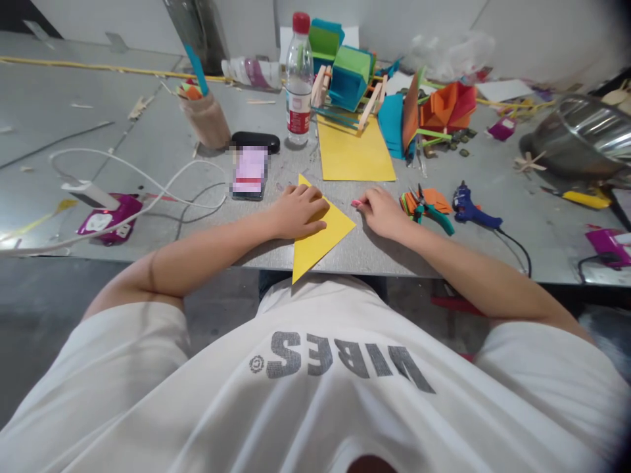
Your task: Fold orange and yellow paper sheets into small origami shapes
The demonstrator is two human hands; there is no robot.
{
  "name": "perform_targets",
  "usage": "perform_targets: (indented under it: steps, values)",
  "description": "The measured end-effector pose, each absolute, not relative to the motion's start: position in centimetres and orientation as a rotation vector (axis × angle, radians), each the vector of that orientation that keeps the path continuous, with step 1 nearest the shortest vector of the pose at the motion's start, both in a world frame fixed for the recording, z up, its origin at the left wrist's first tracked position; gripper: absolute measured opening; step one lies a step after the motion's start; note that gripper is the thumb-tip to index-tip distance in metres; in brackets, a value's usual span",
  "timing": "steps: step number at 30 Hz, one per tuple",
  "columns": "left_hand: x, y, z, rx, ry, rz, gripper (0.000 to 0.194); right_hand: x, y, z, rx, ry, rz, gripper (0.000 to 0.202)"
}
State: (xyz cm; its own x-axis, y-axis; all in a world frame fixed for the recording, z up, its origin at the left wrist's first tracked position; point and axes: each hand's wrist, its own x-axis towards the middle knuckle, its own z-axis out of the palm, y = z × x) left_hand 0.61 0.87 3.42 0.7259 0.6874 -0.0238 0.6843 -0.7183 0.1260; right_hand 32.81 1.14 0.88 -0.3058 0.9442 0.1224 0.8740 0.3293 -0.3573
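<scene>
A yellow paper triangle [332, 226] lies at the table's front edge, one corner jutting past it. My left hand [302, 211] rests flat on the paper's left part, fingers a little apart. Just right of the triangle's right-hand corner, my right hand [384, 211] is closed in a pinch. From its fingertips pokes a small pink object [355, 203], too small to tell its kind; it is apart from the paper. Near that hand are teal-handled pliers [434, 215] on small orange paper pieces [436, 198], and a blue glue gun [476, 209].
A yellow sheet [357, 157] lies behind, under a stick frame with folded paper boxes [351, 79]. A red-capped bottle [298, 89], a phone [250, 172], a pen holder [207, 121] and a white cable [162, 184] are leftward. A metal bowl [566, 141] and yellow cutter [586, 198] lie right.
</scene>
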Motion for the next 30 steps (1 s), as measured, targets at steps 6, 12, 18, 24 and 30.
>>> perform_targets:
  steps: [6,12,18,24,30]
  values:
    - [0.1,2.0,2.3,2.737,0.987,0.161,0.055,32.8,4.3,3.2,-1.547,-2.365,-0.005,0.048]
    - [-0.1,2.0,3.4,2.705,1.201,0.222,0.048,29.9,2.6,1.9,-0.813,-2.754,0.473,0.063]
    - [-0.5,-1.3,5.9,2.783,1.051,-0.122,0.106,30.0,1.4,1.0,-0.958,-2.715,0.415,0.073]
    - [-2.7,-1.5,8.5,2.680,0.892,-0.236,0.074,30.3,1.2,1.4,-0.840,-2.733,0.386,0.059]
    - [-4.5,0.0,10.3,2.538,0.900,-0.290,0.069,30.4,1.3,1.5,-0.725,-2.737,0.412,0.070]
